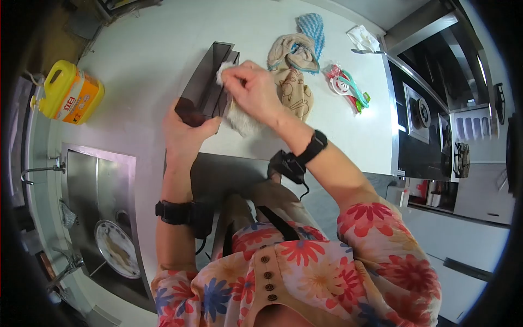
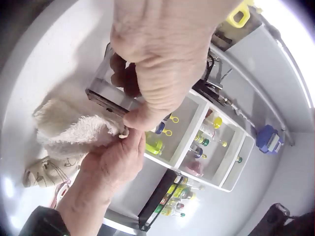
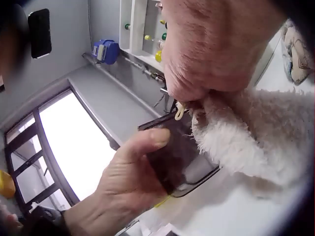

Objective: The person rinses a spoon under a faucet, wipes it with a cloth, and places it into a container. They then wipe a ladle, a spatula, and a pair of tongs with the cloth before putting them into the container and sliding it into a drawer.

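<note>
A long, dark see-through plastic box (image 1: pixel 200 84) with a divider along its length is held over the counter. My left hand (image 1: pixel 184 136) grips its near end, thumb on the right-hand side. In the right wrist view that thumb (image 3: pixel 158 137) lies across the box's dark wall. My right hand (image 1: pixel 256 92) pinches a fluffy white cloth (image 1: pixel 243 121) at the box's right rim. Most of the cloth hangs below the right hand. A small pale loop (image 3: pixel 180 111) sticks out of the cloth by the right fingers.
Folded beige cloth (image 1: pixel 294 90) and a blue checked cloth (image 1: pixel 311 30) lie right of the box. Beyond them are bundled coloured cords (image 1: pixel 348 87) and the stove (image 1: pixel 422 109). A yellow jug (image 1: pixel 71 92) stands left, above the sink (image 1: pixel 81 196), which holds a plate (image 1: pixel 117 248).
</note>
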`<state>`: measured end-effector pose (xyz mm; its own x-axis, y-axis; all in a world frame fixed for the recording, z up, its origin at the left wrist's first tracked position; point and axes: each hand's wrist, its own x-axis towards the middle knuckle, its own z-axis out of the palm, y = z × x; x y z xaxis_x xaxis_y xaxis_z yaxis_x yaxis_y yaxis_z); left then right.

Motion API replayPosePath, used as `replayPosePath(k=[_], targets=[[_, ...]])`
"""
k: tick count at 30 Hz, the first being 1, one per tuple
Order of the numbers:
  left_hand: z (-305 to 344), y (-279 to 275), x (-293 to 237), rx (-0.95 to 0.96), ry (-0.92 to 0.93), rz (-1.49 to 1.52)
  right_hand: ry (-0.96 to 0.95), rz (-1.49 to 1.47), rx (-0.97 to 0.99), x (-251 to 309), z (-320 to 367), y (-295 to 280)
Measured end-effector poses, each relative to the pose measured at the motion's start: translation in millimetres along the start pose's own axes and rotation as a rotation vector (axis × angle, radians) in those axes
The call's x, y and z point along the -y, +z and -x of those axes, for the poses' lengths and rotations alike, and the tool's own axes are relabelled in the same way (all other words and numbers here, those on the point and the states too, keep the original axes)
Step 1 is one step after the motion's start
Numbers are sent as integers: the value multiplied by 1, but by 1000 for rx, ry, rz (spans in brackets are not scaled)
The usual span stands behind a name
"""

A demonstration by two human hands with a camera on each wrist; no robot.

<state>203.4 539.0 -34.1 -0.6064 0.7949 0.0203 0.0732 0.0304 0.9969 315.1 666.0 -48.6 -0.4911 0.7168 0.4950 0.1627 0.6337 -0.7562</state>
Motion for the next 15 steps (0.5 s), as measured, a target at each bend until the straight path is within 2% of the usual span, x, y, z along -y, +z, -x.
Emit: replayPosePath(k=[3,5,7,8,9,10,11,13,14,15], targets=[[2,-3,3,19,23,-71,16,65,-43,-30,-22,2],[4,-5,1,25,23,-248,-3,109,-93,-50,-37,0],[13,-4,-1,40,31,-252,404,85,81,-60,-47,-6],[15,-2,0,53,31,-247,402,83,77,-64,-46,-5],[15,0,4,39,36,-74,444,-105,54,-65,-43,-4],[15,-1,7,38,33,-72,489,-292,34,-66,-40,-4],[16,-2,8,32,30,-70,496,-291,41,-68,-36,-6],[15,-9,6,15,26,-70,714,-521,63,-65,-37,-20],[13,-14,5,41,-38,82,712,-522,69,-66,-36,-26],[11,-19,4,67,-99,235,751,-790,52,-69,-35,-33]])
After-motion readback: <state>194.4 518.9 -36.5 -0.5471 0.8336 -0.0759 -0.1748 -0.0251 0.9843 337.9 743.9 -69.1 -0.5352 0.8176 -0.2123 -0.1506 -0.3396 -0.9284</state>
